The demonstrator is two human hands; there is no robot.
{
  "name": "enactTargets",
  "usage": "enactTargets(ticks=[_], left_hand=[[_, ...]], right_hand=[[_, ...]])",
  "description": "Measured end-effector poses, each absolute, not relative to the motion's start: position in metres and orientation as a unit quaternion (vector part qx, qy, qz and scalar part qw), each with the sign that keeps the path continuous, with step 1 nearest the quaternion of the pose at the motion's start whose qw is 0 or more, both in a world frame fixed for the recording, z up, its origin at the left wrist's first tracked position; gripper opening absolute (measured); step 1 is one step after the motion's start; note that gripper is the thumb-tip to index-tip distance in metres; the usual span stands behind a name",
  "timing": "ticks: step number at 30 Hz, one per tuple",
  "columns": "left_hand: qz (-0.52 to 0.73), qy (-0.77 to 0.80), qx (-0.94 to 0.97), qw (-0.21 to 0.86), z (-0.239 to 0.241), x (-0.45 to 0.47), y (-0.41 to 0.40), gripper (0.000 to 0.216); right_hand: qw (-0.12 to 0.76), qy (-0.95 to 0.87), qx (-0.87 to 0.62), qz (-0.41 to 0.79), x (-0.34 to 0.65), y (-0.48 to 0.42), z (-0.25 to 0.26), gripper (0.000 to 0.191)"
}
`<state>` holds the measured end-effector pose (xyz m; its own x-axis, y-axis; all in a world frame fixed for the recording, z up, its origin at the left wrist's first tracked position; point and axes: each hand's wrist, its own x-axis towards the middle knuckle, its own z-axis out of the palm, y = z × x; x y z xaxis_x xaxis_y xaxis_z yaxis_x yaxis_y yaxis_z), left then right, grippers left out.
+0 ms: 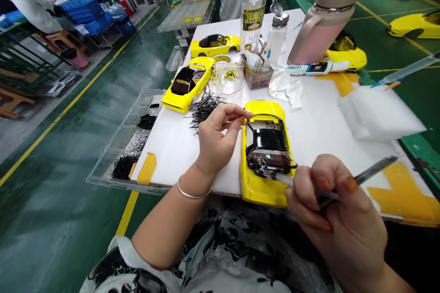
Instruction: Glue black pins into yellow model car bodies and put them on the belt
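The bottle [253, 18] at twelve o'clock from the yellow toy car [264, 190] bears a label I can't read. The left hand [218, 137] pinches at the car's far end, on what I can't tell; the right hand [338, 208] clamps a slim tool [279, 177]. The car meets the white board [319, 123] at its near edge; bare surface runs toward two-thirty, to the foam block [381, 116].

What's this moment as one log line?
left hand: pinched at glossy yellow model car body, contents unclear | right hand: gripping slim translucent tool, tip over car body | nearby: thin black sticks
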<state>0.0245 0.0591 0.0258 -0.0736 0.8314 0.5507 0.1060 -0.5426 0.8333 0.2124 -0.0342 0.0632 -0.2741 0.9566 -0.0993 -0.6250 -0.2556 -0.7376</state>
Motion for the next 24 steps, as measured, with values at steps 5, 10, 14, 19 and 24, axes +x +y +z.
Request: enactTargets(ticks=[5, 10, 14, 19, 24], left_hand=[[0.631, 0.377, 0.618, 0.28, 0.025, 0.024, 0.061, 0.008], [0.632, 0.381, 0.618, 0.27, 0.023, 0.022, 0.062, 0.01], [0.639, 0.379, 0.613, 0.268, 0.023, 0.021, 0.062, 0.011], [0.648, 0.378, 0.612, 0.249, 0.024, 0.02, 0.063, 0.011], [0.65, 0.38, 0.613, 0.241, 0.025, 0.019, 0.063, 0.011]], right_hand=[[0.533, -0.315, -0.274, 0.736, 0.213, -0.033, 0.064, 0.035], [0.547, -0.311, -0.273, 0.728, 0.227, -0.03, 0.071, 0.034], [0.56, -0.286, -0.294, 0.72, 0.243, -0.028, 0.078, 0.033], [0.574, -0.279, -0.294, 0.712, 0.249, -0.027, 0.078, 0.033], [0.566, -0.281, -0.266, 0.728, 0.239, -0.026, 0.075, 0.034]])
